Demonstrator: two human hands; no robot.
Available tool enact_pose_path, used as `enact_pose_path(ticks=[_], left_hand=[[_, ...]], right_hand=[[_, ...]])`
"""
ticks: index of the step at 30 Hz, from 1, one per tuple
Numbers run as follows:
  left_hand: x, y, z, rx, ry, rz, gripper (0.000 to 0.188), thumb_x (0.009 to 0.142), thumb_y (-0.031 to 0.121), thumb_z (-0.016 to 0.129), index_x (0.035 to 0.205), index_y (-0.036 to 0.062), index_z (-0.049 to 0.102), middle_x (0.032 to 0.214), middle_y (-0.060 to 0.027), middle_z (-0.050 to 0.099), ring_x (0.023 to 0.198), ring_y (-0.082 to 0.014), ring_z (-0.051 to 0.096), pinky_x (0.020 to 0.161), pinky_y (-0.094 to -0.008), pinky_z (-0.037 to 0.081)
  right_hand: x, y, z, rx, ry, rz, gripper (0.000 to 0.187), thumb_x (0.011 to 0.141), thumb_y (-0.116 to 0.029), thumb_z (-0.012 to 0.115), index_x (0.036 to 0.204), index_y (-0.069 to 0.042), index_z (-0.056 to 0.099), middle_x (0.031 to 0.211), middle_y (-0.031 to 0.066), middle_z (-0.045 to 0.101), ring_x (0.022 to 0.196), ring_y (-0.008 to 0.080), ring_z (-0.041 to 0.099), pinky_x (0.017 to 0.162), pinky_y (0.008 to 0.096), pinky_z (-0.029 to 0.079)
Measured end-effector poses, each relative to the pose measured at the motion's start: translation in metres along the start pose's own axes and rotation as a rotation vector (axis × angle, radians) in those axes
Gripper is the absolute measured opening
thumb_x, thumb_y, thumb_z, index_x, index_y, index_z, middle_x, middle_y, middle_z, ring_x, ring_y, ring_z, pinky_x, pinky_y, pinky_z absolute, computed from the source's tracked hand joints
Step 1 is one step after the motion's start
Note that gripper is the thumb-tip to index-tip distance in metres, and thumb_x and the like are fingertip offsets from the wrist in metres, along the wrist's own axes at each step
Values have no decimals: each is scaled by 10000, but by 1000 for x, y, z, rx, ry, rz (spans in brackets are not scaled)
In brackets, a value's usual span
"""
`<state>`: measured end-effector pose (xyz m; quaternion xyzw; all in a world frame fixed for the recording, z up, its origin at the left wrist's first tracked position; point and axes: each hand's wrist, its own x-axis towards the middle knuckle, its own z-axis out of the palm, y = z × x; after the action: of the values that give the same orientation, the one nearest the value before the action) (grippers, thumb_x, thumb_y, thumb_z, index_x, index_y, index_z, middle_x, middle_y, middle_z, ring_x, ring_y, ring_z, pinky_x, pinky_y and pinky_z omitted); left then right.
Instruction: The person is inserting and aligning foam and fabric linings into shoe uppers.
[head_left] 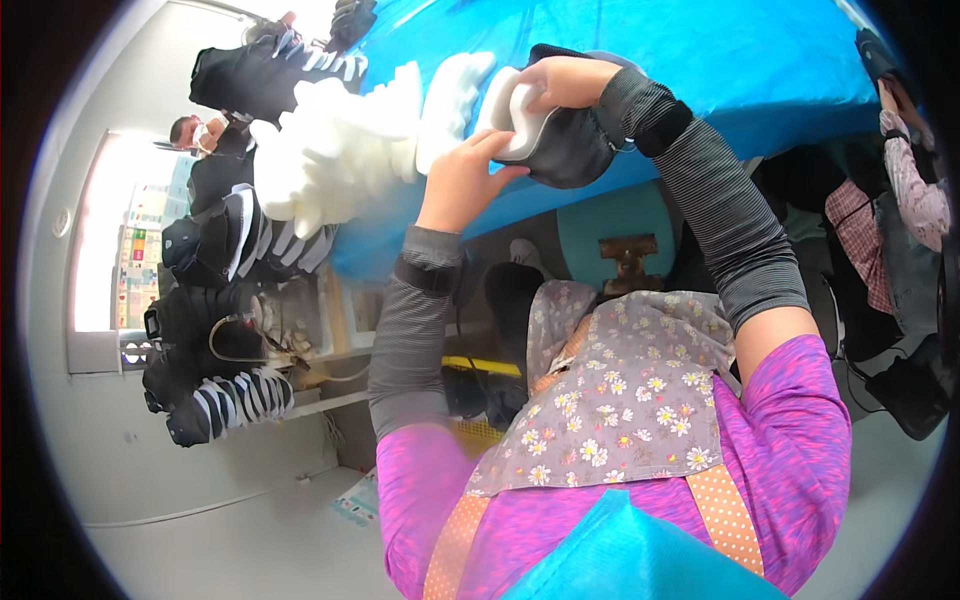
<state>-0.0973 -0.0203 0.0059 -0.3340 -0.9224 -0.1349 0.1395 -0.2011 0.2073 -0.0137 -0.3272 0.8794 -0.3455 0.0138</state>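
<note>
Over the near edge of the blue-covered table, a curved white foam pad (522, 118) sits partly inside a black fabric cover (572, 152). My left hand (462, 182) grips the pad's near left edge, its thumb reaching toward the black fabric. From the right, my right hand (568, 82) bends its fingers over the pad's upper part at the cover's opening; where its thumb lies is hidden. Just left of my hands lies another curved white foam pad (455, 100), beside a large pile of white foam pads (340, 150).
The blue table cover (720, 60) stretches to the right. Stacked black-and-white padded pieces (270, 75) stand beyond the foam pile, with more on shelves (240, 400) at left. A co-worker's sleeve (915, 195) shows at far right. A teal stool (610, 235) is under the table.
</note>
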Motion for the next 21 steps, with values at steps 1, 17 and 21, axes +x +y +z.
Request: enact_pose_path(ticks=[1,17,21], left_hand=[[-1,-4,3,-8,-2,-11,407,784,260,815,1117,62,688,1031,-67,694,769,-271,667,708,-363,527],[2,-15,-1,-499,-118,-95,331,774,176,839,1021,1,703,901,-28,687,690,-98,596,616,-260,491],[8,-7,5,-442,-160,-326,311,865,235,770,1043,-13,704,860,-34,677,697,-83,608,645,-241,491]], right_hand=[[-2,-2,0,2,-13,2,407,853,-231,731,1212,-50,666,1036,183,713,974,300,675,860,371,522],[-10,-5,-8,190,-109,150,441,868,-318,739,1177,-6,697,1007,127,730,932,213,664,846,336,504],[-11,-8,-8,145,-132,197,490,871,-361,735,1215,-17,676,1033,144,716,954,237,657,859,350,501]])
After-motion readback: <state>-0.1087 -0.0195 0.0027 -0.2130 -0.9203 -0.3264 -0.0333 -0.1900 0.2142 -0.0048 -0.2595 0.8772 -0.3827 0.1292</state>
